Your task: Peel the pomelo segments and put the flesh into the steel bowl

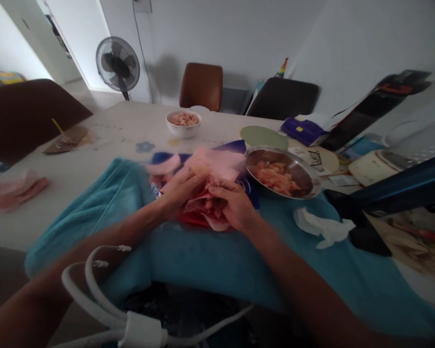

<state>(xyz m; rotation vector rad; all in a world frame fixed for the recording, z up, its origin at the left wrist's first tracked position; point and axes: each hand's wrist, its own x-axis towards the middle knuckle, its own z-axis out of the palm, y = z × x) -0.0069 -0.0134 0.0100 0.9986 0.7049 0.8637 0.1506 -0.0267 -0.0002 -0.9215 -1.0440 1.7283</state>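
A crumpled pink plastic bag (217, 162) lies in front of me, over a blue and red printed packet (235, 147). My left hand (186, 186) reaches across the bag from the left, its fingers closed on the thin folds and blurred at the tips. From the right, my right hand (235, 200) pinches the bag's crumpled edge between thumb and fingers. Pinkish, wet-looking bits show in the folds below the hands. Close by on the right stands a steel bowl (304, 169) with pieces of raw meat (275, 176) in it.
A teal towel (203, 256) covers the table's near edge. Farther back stands a white bowl (183, 129) of raw meat. Crumpled tissue (324, 227), a green mat (264, 137) and a purple pack (302, 129) lie rightward. More pink plastic (14, 191) is at left. White cables (105, 309) hang near me.
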